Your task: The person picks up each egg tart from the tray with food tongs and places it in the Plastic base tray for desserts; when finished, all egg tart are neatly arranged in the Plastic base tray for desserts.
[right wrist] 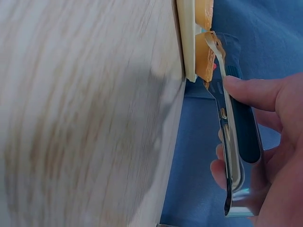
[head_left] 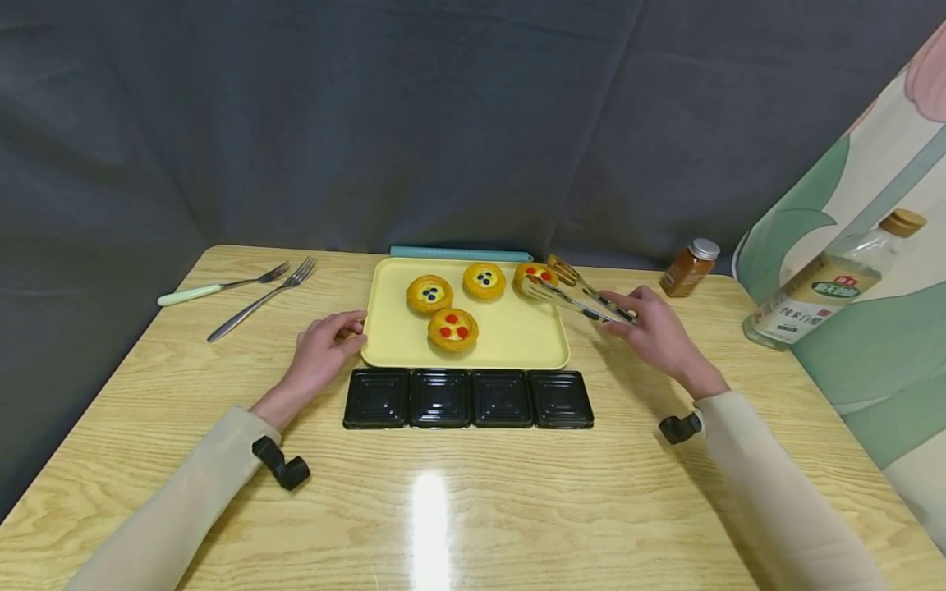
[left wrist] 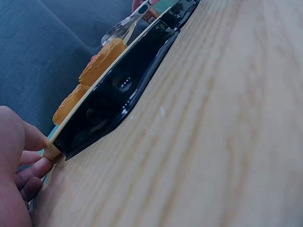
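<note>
My left hand [head_left: 328, 349] pinches the left edge of a yellow tray [head_left: 517, 341] between thumb and fingers. Metal serving tongs [head_left: 591, 300] are held in my right hand [head_left: 654, 332], thumb on one dark grip and fingers on the other side. Their tips are at the egg tart with red dots [head_left: 526, 271] at the tray's far right; whether they squeeze it I cannot tell. Another red-dotted tart [head_left: 453, 330] lies near the tray's middle. Two blue-dotted tarts, one on the left [head_left: 429, 294] and one at the back [head_left: 484, 281], lie beyond it.
A row of black square plastic trays [head_left: 439, 399] lies along the yellow tray's near side. Two forks [head_left: 262, 308] are on the left. A spice jar [head_left: 689, 268] and a vinegar bottle [head_left: 828, 283] stand on the right. A teal roll [head_left: 461, 254] lies behind.
</note>
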Available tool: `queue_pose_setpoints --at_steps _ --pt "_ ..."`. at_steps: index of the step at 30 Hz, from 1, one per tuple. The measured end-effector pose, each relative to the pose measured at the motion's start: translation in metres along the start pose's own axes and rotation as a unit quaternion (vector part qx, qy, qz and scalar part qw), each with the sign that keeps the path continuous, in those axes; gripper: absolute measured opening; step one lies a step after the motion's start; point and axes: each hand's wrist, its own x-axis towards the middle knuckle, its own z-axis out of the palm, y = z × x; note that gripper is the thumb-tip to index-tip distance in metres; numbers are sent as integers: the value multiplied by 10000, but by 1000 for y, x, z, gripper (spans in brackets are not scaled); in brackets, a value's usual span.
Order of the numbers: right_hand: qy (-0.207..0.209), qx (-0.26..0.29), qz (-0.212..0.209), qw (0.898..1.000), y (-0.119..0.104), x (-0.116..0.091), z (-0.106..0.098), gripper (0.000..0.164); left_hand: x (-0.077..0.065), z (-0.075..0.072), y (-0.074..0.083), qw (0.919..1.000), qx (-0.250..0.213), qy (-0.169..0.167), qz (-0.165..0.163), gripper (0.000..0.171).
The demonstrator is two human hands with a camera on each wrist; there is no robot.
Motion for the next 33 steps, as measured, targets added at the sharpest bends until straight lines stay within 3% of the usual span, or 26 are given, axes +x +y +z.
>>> queue_pose_setpoints --at_steps 7,33 --pt "201 -23 -272 9994 -1 -10 -4 50 0 -1 1 10000 -4 -2 17 43" --pt "381 -64 -483 9981 -14 -72 -18 53 0 0 0 10000 -63 22 -4 42"
